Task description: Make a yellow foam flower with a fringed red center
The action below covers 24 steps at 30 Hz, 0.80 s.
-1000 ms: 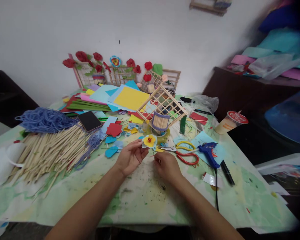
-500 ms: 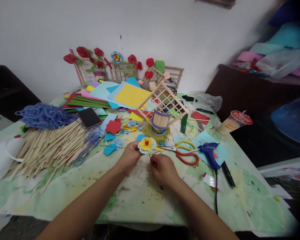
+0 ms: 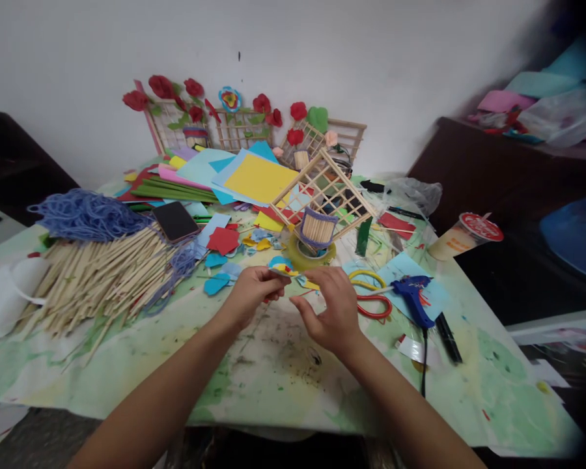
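Note:
Between the thumb and fingers of my left hand (image 3: 254, 293) is a paper flower (image 3: 284, 269), now tilted almost edge-on, with yellow and red at its centre. Just right of it, my right hand (image 3: 333, 306) is held with thumb and fingers apart and nothing in its grasp. Scissors (image 3: 375, 306) with yellow and red handles lie beyond my right hand, their blades hidden by it. Behind both hands a bamboo lattice (image 3: 325, 195) with a small stick basket (image 3: 317, 228) stands on a roll of tape (image 3: 300, 257).
A blue glue gun (image 3: 414, 299) and a black marker (image 3: 448, 337) lie at right, near a drink cup (image 3: 463, 236). Bamboo sticks (image 3: 102, 277), purple yarn (image 3: 85, 215) and a phone (image 3: 174, 221) occupy the left. Coloured paper (image 3: 261, 177) is piled at the back.
My left hand has tipped the flower from facing me to nearly edge-on. My right hand has opened from its pinch beneath the flower and now partly covers the scissors.

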Available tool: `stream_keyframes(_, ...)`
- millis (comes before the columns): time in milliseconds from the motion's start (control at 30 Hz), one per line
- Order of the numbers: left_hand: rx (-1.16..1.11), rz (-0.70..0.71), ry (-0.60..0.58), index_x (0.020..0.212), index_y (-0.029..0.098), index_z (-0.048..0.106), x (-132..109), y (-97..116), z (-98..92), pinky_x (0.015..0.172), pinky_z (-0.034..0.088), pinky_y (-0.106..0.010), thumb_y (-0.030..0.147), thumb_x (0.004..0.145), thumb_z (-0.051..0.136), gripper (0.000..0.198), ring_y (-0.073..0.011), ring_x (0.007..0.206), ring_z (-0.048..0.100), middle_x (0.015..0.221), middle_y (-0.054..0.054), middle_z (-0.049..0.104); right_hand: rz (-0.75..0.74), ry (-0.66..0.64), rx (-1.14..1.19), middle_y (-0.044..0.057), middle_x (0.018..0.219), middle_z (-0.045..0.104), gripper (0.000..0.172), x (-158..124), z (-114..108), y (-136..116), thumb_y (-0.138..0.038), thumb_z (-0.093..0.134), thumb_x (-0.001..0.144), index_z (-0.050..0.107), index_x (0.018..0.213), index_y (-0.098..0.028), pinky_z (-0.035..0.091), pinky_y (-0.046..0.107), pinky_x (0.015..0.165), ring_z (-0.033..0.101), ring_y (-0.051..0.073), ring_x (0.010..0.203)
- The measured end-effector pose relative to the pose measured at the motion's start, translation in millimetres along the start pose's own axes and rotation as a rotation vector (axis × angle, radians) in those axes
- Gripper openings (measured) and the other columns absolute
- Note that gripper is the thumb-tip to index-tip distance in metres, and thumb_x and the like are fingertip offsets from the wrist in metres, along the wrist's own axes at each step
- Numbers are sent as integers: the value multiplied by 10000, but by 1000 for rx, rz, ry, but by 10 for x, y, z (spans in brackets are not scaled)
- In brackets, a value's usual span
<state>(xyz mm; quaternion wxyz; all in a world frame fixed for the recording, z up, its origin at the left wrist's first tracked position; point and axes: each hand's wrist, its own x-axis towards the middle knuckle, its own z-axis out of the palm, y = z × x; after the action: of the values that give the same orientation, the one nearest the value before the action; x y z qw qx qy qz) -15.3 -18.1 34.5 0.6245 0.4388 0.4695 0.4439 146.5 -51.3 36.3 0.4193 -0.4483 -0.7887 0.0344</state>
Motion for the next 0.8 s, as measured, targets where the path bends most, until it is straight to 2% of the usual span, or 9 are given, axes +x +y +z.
stream_keyframes(100, 165, -11, -8, 584, 123, 651, -1, -35, 16, 448, 334, -204, 154, 563, 624, 46, -76, 422, 441, 460, 17, 550, -46, -67, -98, 86, 931, 616, 189, 134, 29, -28, -319, 538, 832, 606, 932, -174, 382, 344, 794, 507, 221, 894)
stream_keyframes(167, 297, 14, -11, 527, 138, 609, 6, -64, 22, 447, 327, -210, 144, 563, 582, 45, -85, 421, 436, 439, 27, 526, -12, -118, -104, 71, 855, 615, 158, 153, 94, -11, -287, 504, 855, 614, 834, -176, 377, 323, 761, 503, 205, 845)
stream_keyframes(300, 522, 87, -50, 523, 151, 597, 16, -93, 20, 457, 327, -214, 225, 634, 580, 135, -105, 456, 461, 463, 16, 536, 148, -89, -27, 40, 726, 581, 173, 85, 222, 102, -255, 502, 853, 582, 721, -175, 371, 284, 708, 502, 171, 755)
stream_keyframes(433, 610, 112, -81, 621, 154, 658, 17, -108, 23, 477, 340, -222, 265, 678, 568, 154, -118, 479, 480, 509, 3, 571, 349, -60, 95, 14, 666, 560, 187, 35, 274, 221, -280, 523, 830, 560, 682, -171, 361, 252, 627, 500, 147, 672)
stream_keyframes(533, 664, 142, -101, 638, 162, 661, 22, -128, 24, 481, 323, -219, 237, 695, 539, 155, -115, 484, 470, 512, 9, 566, 425, -75, 140, 8, 659, 561, 198, 32, 277, 255, -298, 533, 820, 559, 672, -168, 352, 242, 600, 498, 138, 645)
stream_keyframes(700, 851, 239, -118, 548, 164, 595, 15, -147, 33, 486, 259, -221, 181, 698, 489, 184, -105, 496, 408, 485, 24, 488, 300, -139, 44, 5, 637, 535, 216, 26, 266, 225, -314, 559, 802, 542, 636, -177, 342, 249, 617, 480, 142, 664)
stream_keyframes(800, 947, 263, -128, 503, 162, 519, -4, -151, 45, 481, 214, -235, 206, 730, 471, 236, -99, 487, 352, 469, 30, 410, 260, -155, -50, 1, 606, 504, 225, 16, 270, 218, -289, 555, 797, 526, 601, -182, 327, 256, 612, 461, 144, 652)
